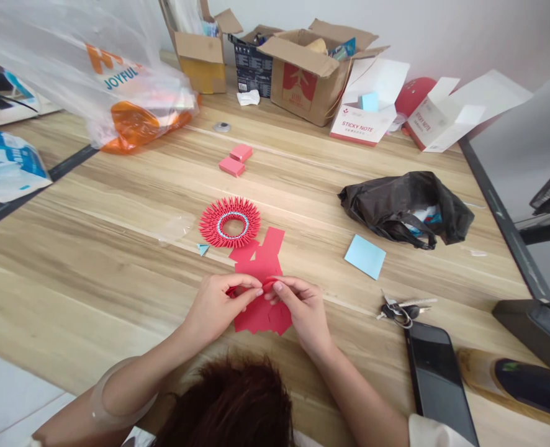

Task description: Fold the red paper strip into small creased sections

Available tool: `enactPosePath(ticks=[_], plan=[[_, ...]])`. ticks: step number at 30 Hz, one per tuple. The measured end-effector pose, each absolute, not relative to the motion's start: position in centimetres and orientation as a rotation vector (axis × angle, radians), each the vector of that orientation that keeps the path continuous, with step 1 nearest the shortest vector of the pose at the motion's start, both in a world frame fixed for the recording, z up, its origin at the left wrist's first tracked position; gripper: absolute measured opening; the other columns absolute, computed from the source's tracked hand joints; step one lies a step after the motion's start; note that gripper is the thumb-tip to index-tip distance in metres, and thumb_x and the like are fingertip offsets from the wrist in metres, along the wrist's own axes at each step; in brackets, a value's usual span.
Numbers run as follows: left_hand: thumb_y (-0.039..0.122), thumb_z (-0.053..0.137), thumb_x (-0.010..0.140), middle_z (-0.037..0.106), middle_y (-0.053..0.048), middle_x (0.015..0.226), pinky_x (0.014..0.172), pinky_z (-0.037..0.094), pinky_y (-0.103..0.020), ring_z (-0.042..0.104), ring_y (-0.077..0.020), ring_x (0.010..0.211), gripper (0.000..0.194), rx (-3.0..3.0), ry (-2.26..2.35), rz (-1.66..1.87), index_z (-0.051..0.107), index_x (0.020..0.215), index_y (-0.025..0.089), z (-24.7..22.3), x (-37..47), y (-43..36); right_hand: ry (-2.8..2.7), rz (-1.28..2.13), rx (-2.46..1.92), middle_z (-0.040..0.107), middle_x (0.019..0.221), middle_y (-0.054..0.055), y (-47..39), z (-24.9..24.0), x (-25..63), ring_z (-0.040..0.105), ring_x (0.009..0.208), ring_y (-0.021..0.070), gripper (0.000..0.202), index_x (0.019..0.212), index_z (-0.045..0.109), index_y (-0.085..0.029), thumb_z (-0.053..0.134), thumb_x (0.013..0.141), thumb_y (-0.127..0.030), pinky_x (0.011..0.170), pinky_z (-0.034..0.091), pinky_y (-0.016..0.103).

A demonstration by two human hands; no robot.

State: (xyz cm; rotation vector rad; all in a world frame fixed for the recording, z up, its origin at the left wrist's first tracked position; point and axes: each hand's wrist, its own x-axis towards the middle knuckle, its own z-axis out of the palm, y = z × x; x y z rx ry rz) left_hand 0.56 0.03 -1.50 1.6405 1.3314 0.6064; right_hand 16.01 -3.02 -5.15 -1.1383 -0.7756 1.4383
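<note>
Between my two hands is a small piece of red paper (268, 285), pinched at both sides. My left hand (226, 301) grips its left side with thumb and forefinger, and my right hand (303, 304) grips the right side. Below them lie several loose red paper sheets (256, 316), partly covered by my fingers. Just beyond sits a spiky ring of folded red paper pieces (210, 225) with a light blue inner band. A small folded blue paper piece (203, 249) rests by the ring's lower left edge.
Pink paper stacks (232, 166) lie farther back. To the right are a blue sticky-note pad (365, 256), black plastic bag (377, 202), keys (403, 310) and phone (437, 372). Cardboard boxes (282, 87) and sticky-note boxes (356, 124) line the back; a plastic bag (139, 118) stands left.
</note>
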Motion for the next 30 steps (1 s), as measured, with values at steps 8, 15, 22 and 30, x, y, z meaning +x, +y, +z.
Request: enactPosePath(ticks=[8, 15, 22, 30], plan=[[0.032, 0.058, 0.078, 0.070, -0.001, 0.067, 0.050, 0.042, -0.020, 0.053, -0.0102, 0.051, 0.020, 1.685, 1.323, 0.618, 0.072, 0.080, 0.018, -1.51, 0.57, -0.07, -0.671, 1.464, -1.100, 0.071, 0.063, 0.002, -3.05, -5.13, 15.73, 0.064, 0.054, 0.0121, 0.012, 0.078, 0.070, -0.016, 0.068, 0.073, -0.027, 0.054, 0.053, 0.023], [0.031, 0.062, 0.076, 0.072, -0.002, 0.076, 0.057, 0.046, -0.021, 0.061, -0.0134, 0.063, 0.017, 1.643, 1.343, 0.696, 0.072, 0.082, 0.018, -1.87, 0.62, -0.09, -0.665, 1.514, -1.075, 0.071, 0.064, 0.004, -3.18, -5.24, 15.65, 0.067, 0.058, 0.0147, 0.015, 0.080, 0.070, -0.015, 0.069, 0.073, -0.028, 0.056, 0.054, 0.025], [0.028, 0.064, 0.074, 0.073, -0.002, 0.079, 0.064, 0.048, -0.023, 0.065, -0.0158, 0.069, 0.014, 1.627, 1.312, 0.733, 0.073, 0.081, 0.019, -2.11, 0.58, 0.00, -0.669, 1.525, -1.034, 0.071, 0.064, 0.004, -3.11, -5.30, 15.64, 0.067, 0.058, 0.0134, 0.015, 0.080, 0.070, -0.015, 0.066, 0.076, -0.028, 0.058, 0.054, 0.023], [0.027, 0.065, 0.073, 0.073, -0.004, 0.080, 0.064, 0.049, -0.025, 0.066, -0.0178, 0.071, 0.016, 1.558, 1.317, 0.706, 0.074, 0.082, 0.017, -2.02, 0.56, 0.00, -0.627, 1.557, -1.058, 0.070, 0.059, 0.004, -3.19, -5.15, 15.67, 0.066, 0.052, 0.0134, 0.016, 0.076, 0.069, -0.014, 0.068, 0.074, -0.030, 0.051, 0.054, 0.022]])
